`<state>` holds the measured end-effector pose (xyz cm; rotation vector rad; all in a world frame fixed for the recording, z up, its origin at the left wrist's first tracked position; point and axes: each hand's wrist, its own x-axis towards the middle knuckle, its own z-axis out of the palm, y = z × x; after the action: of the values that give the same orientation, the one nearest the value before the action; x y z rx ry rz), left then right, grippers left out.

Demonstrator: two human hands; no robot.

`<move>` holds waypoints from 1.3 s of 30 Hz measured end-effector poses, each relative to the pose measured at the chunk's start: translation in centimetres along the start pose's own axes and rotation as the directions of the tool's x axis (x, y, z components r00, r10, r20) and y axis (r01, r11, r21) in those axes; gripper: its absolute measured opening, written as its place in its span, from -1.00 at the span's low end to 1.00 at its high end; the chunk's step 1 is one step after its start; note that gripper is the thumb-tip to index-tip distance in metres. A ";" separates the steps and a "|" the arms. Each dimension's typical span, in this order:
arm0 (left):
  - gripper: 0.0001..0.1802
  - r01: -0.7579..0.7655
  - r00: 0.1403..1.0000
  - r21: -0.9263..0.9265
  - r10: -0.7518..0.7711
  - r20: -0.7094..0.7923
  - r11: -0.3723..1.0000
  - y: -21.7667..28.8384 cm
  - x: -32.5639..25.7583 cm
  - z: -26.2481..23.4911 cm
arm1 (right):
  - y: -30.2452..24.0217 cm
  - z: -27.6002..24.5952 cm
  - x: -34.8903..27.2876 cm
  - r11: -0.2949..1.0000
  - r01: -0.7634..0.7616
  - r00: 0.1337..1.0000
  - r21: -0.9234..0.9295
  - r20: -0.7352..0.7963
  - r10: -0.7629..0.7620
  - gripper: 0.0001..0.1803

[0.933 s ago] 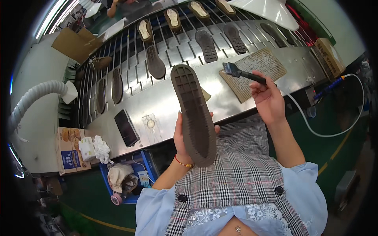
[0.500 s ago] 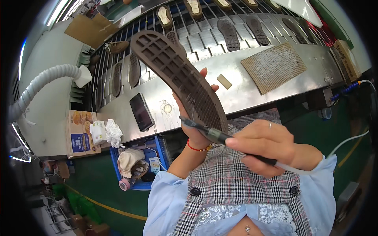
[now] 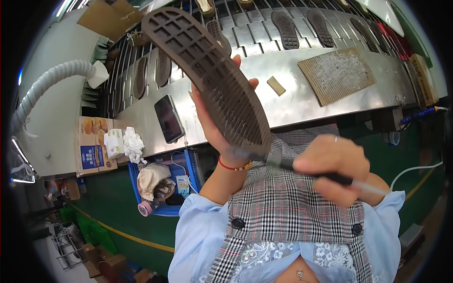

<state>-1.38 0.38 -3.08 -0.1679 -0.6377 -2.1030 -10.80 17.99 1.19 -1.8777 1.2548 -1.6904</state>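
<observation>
Right fingers (image 3: 325, 162) gripping black-handled brush (image 3: 283, 163), tip blurred by lower end of brown shoe sole (image 3: 207, 61); contact unclear. Left fingers (image 3: 254, 84) clasp sole, tread showing, tilted before metal surface (image 3: 304, 111). Wise: sole steady, strokes light, even.

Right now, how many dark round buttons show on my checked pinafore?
2: a left button and a right button, one where each shoulder strap meets the bib. The right hand may hide others.

Dark brown shoe sole (image 3: 212, 78), gridded face showing, slanting up leftward, black-handled brush (image 3: 281, 162), blurred, by its lower end
</observation>
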 end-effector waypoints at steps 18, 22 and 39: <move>-0.32 0.017 0.997 -0.033 -0.019 -0.074 0.999 2.0 1.1 0.1 | 0.8 -0.9 1.1 0.966 -0.257 0.963 -0.023 0.076 0.258 -0.66; -0.30 0.182 0.973 0.005 -0.179 -0.143 0.983 2.0 0.9 -0.3 | -0.6 -1.9 2.4 0.981 -0.190 0.970 0.039 0.160 0.181 -0.66; -0.32 0.491 0.769 -0.432 -0.610 -0.194 0.756 0.9 0.8 0.0 | 0.1 -3.1 3.8 0.949 -0.217 0.954 -0.227 0.157 0.256 -0.66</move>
<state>-1.13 -0.57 -2.49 0.2011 -0.0857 -2.7447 -13.99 15.99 4.36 -1.8576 1.5579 -1.2730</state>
